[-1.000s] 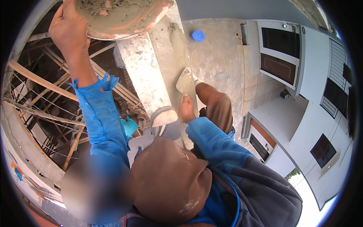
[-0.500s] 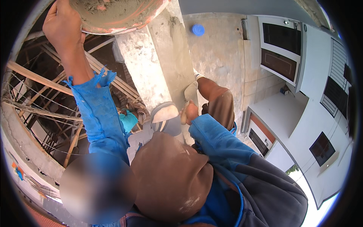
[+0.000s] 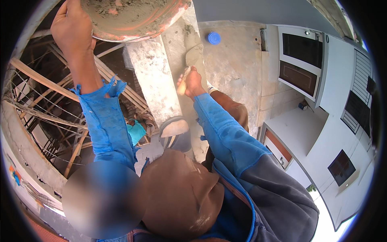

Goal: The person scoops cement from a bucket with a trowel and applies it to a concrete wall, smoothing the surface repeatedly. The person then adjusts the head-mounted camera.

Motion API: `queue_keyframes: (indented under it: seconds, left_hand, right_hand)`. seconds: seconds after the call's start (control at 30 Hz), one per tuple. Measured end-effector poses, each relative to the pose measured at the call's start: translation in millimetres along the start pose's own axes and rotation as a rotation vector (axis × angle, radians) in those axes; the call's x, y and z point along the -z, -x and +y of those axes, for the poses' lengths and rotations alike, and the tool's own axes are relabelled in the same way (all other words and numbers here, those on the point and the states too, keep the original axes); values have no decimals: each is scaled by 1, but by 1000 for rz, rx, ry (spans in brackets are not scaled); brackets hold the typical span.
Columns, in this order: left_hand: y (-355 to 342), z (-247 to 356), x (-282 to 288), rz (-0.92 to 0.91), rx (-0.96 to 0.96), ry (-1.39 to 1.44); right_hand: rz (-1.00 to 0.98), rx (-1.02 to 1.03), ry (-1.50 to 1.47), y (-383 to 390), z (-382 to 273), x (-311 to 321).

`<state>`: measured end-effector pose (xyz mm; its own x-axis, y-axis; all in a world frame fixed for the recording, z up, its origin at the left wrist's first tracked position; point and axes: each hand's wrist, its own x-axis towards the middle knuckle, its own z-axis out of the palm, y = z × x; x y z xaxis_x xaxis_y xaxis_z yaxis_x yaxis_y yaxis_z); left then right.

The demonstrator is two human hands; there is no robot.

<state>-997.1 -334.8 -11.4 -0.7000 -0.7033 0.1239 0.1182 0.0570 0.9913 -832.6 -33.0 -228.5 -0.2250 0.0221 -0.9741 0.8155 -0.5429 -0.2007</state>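
Observation:
My left hand point(image 3: 72, 30) grips the left rim of a round pan point(image 3: 133, 38) holding grey mortar, at the top of the view. My right hand point(image 3: 192, 80) is closed on the wooden handle of a trowel point(image 3: 193, 54), whose blade lies on a strip of wet grey mortar point(image 3: 171, 54) along a narrow concrete ledge point(image 3: 149, 76), just below and right of the pan. My sandalled foot point(image 3: 174, 133) rests on the ledge, and my other leg point(image 3: 231, 109) hangs at its right side.
Left of the ledge is an opening with bamboo poles point(image 3: 44, 80) and wires. A person in teal point(image 3: 135, 131) is below. To the right, far down, lie a concrete floor point(image 3: 234, 68) with a blue round container point(image 3: 213, 38), and a white building point(image 3: 330, 133) with doors and windows.
My right hand and trowel first drew back slightly, then moved up along the mortar strip toward the pan. My left hand still grips the pan, which has shifted slightly.

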Motion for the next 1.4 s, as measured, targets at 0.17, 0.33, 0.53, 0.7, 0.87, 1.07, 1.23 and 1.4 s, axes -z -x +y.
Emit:
queue_keyframes:
  seconds: [0.17, 0.33, 0.53, 0.7, 0.87, 1.07, 1.23, 1.4]
  left_hand:
    - [2, 4, -4, -1, -9, -18]
    - [2, 6, -9, -3, -12, -18]
    - [3, 10, -12, -27, -22, -24]
    - [-2, 9, -13, -54, -2, -10]
    - [-3, 11, -7, -55, 40, -4]
    - [16, 26, -14, -96, -137, -78]
    - [14, 38, -18, -109, -112, -121]
    - [8, 33, -14, -188, -77, -68]
  right_hand:
    - [-49, 97, 33, -26, -65, -73]
    - [-50, 161, 199, -29, -90, -90]
    - [-65, 182, 477, -31, -85, -80]
    - [-117, 220, 847, 3, -46, -18]
    - [-127, 238, 901, 57, -29, 43]
    - [8, 1166, 837, 75, -91, 27]
    - [223, 1616, 910, -2, -131, -47]
    - [200, 1041, 1326, -38, -127, -56]
